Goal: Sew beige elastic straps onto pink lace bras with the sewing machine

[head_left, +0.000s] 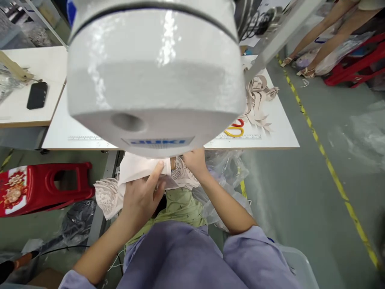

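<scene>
A big white sewing machine head (156, 80) with JUKI lettering fills the upper middle and hides the stitching area. Below it, my left hand (140, 200) grips a smooth pale pink cloth (135, 166), thumb and index finger lying over its edge. Close under the machine's lower rim, my right hand (197, 164) is closed at the edge of pale lace fabric (183, 172); its fingertips are partly hidden. More scalloped lace (106, 194) hangs to the left of my left hand. Green patterned cloth (183, 204) covers my lap.
On the white table (284, 134) lie scissors (236, 130) with red and yellow handles and a heap of beige strips (258, 98). A phone (37, 95) rests on the left table. A red stool (60, 186) stands left. Clear plastic (228, 172) hangs at right. Another person's legs (327, 40) appear top right.
</scene>
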Available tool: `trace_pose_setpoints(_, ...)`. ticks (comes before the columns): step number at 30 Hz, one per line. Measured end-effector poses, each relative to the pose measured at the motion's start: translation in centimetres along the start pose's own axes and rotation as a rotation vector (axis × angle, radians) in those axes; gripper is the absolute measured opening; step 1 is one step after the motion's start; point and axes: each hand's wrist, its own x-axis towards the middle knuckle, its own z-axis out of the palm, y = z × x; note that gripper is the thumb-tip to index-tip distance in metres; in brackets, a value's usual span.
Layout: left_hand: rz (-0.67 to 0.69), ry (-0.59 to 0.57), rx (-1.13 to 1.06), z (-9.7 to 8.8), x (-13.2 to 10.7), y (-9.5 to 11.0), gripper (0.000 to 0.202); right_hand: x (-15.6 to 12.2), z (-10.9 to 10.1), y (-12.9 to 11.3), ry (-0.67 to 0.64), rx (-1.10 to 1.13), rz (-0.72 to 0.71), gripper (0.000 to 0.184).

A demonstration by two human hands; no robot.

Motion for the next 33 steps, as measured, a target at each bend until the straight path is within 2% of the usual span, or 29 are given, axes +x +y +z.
trace_pose_setpoints(3,0.004,0.009,0.025,-0.3,0.1,0.1,0.051,-1.4,-0.5,0.9,0.072,0.1,0.021,0.026)
trace_pose_setpoints(12,0.019,0.003,0.05,-0.5,0.3,0.5,0.05,-4.5,-1.2,2.3,0.029,0.18,0.096,0.019)
trace_pose_setpoints(23,0.027,0.005,0.034,0.0,0.5,1.2,0.053,-7.7,-0.6,2.4,-0.037,0.259,0.259,0.023)
trace_pose_setpoints(31,0.043,0.02,0.03,0.3,0.8,1.5,0.052,-8.4,-0.7,1.5,-0.068,0.284,0.279,0.024)
trace_pose_setpoints(33,0.041,0.056,0.011,0.5,0.6,1.4,0.06,-8.4,-0.7,1.5,-0.053,0.305,0.276,0.024)
